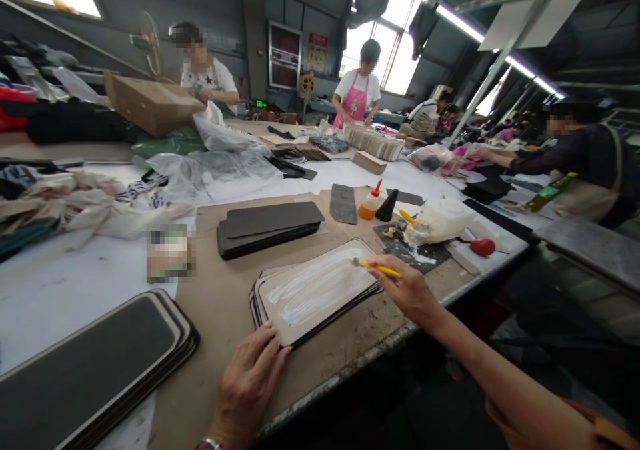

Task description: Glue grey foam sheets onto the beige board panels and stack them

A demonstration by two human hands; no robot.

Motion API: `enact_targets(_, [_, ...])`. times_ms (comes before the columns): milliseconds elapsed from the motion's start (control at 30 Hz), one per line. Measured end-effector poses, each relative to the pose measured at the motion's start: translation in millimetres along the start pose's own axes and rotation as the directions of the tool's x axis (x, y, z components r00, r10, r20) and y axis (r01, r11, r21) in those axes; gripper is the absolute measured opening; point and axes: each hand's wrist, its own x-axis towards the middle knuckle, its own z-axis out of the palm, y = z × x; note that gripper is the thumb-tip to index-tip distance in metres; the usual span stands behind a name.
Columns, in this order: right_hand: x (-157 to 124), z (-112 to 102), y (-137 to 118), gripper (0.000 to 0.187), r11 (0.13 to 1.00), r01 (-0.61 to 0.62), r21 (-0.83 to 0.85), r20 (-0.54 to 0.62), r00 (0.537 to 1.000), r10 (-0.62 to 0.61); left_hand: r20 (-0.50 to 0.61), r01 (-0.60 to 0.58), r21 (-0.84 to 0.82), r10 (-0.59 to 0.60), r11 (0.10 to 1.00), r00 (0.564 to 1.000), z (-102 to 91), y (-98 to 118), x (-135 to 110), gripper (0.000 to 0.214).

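Note:
A rounded beige board (320,287) streaked with white glue tops a stack with dark edges in front of me. My right hand (407,290) is closed around a yellow-handled brush (383,268), its bristles touching the board's far right end. At the near left corner, my left hand (247,373) rests with fingers stretched out against the stack's edge, gripping nothing. Dark grey panels (273,218) are piled just behind. Right of them, a white plastic container (445,220) lies beside white glue spilled on a dark sheet (415,250); another yellow handle (407,217) sticks out there.
Bordered dark panels (95,370) are stacked at left. A red-tipped glue bottle (370,203), a black cone-shaped object (387,205) and a red object (483,247) stand or lie beyond. Cloth (85,203) and plastic bags cover the far left. Other people work across and to the right.

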Motion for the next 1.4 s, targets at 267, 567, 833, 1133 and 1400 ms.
enact_targets(267, [28.4, 21.2, 53.9, 0.015, 0.947, 0.209, -0.244, 0.179, 0.969, -0.168, -0.004, 0.014, -0.001, -0.014, 1.0, 1.0, 3.7, -1.0, -1.8, 0.014])
enact_targets(567, [-5.4, 60.4, -74.0, 0.018, 0.927, 0.334, 0.169, 0.189, 0.912, -0.363, 0.014, 0.06, 0.062, -0.061, 0.996, 0.998, -2.8, 5.8, 4.8, 0.007])
enact_targets(833, [-33.4, 37.0, -82.7, 0.018, 0.924, 0.058, 0.378, 0.182, 0.974, -0.136, 0.036, 0.042, 0.042, -0.044, 0.998, 0.998, -5.0, 5.8, 6.6, 0.008])
enact_targets(1133, [-31.7, -23.4, 31.7, 0.029, 0.928, -0.368, -0.058, -0.155, 0.922, 0.355, 0.033, 0.039, 0.037, -0.04, 0.999, 0.999, -6.2, 6.1, 5.7, 0.009])
enact_targets(1400, [-1.0, -9.7, 54.2, 0.032, 0.925, -0.378, 0.041, -0.091, 0.92, 0.38, 0.065, 0.011, 0.027, -0.013, 1.0, 0.998, -6.2, 1.2, 1.3, 0.014])
